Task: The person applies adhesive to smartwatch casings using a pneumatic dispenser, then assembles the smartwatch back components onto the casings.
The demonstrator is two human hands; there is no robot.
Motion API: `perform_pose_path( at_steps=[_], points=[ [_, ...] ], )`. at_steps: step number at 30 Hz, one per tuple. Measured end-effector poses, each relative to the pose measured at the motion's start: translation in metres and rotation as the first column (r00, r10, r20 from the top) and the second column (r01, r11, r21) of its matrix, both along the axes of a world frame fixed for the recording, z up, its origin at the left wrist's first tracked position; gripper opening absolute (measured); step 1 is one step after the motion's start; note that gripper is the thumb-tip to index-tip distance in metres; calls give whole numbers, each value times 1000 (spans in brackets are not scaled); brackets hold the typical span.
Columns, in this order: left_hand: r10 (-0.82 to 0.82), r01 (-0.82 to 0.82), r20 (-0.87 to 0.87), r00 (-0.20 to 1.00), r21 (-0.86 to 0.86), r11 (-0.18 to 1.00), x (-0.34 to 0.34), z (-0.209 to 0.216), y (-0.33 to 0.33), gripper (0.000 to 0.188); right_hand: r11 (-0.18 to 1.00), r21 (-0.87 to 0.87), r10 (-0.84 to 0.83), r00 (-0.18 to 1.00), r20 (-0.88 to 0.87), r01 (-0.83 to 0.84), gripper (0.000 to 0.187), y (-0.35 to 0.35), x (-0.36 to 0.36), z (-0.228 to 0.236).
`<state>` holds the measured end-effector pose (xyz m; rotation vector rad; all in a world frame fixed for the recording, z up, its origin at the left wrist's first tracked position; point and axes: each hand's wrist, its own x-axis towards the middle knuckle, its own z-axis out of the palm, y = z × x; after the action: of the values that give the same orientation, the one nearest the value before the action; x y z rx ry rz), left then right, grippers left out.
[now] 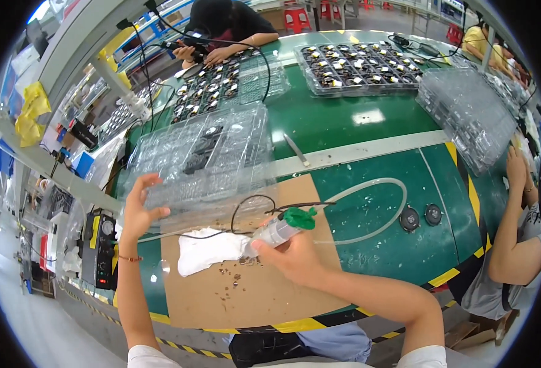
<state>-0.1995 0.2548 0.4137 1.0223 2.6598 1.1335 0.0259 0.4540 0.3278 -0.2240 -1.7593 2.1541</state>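
My right hand [296, 259] is wrapped round a clear dispensing syringe [275, 232] with a green cap [299, 218]. The syringe lies tilted, its lower end by a crumpled white cloth [206, 250]. Both are over a brown cardboard sheet [270, 300] dotted with dried brown drops. My left hand [140, 210] is raised, thumb and fingers apart with nothing in them, by the near left edge of a stack of clear plastic trays [240, 144]; whether it touches them I cannot tell. A few black parts [203, 150] sit in the top tray.
A clear hose [399, 190] loops across the green bench near two round black parts [410, 218]. A knife [296, 150] lies farther back. Filled trays [359, 67] and stacked trays [460, 110] stand beyond. A black control box [102, 248] is at left; co-workers sit opposite and at right.
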Motion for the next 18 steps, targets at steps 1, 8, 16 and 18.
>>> perform_pose_path(
  at_steps=[1, 8, 16, 18],
  points=[
    [7, -5, -29, 1000, 74, 997, -2, 3, -2, 69, 998, 56, -29, 999, -22, 30, 31, -1, -1, -2],
    [-98, 86, -431, 897, -48, 995, -1, 19, -10, 56, 1000, 18, -10, 1000, -13, 10, 29, -2, 1, 2],
    [-281, 133, -523, 805, -303, 944, -52, -14, -40, 55, 997, -68, 21, 1000, -2, -21, 29, -6, 2, 8],
    [-336, 103, -548, 766, -412, 905, -58, -19, -44, 55, 997, -73, -6, 999, -37, 4, 29, -7, 2, 5]
  ],
)
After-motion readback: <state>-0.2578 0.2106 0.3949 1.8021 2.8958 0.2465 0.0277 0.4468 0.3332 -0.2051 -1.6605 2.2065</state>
